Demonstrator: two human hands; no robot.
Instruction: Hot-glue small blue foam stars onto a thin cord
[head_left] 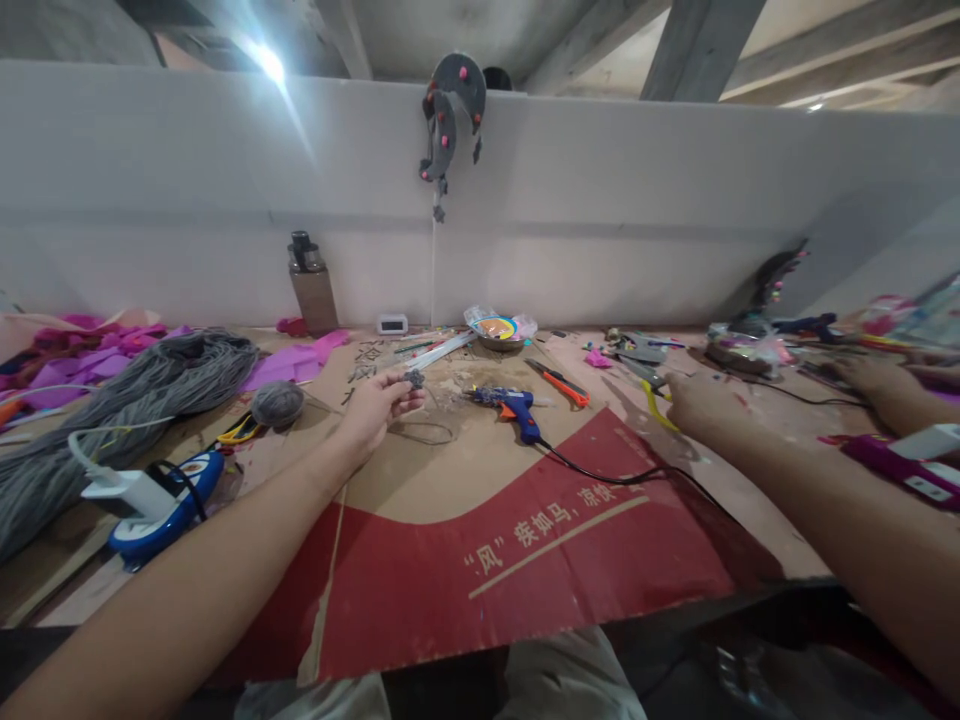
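My left hand (382, 405) is over the cardboard, thumb and fingers pinched on a small dark grey yarn piece (415, 379). A loop of grey yarn (427, 432) lies below it on the cardboard. My right hand (686, 402) is at the right, its fingers closed at the handle of a yellow-handled tool (657, 405) with a grey head; the kind of tool is not clear. Between my hands a blue glue gun (517, 410) lies on its side, its black cord running to the right. An orange utility knife (561, 384) rests just behind it.
Left are a ball of grey yarn (277, 404), yellow-handled scissors (238, 430), a grey yarn skein (180, 385) and a blue power strip (169, 510). Glue sticks (442, 352) and a bowl (502, 340) stand behind. Another person's hand (874, 385) is far right.
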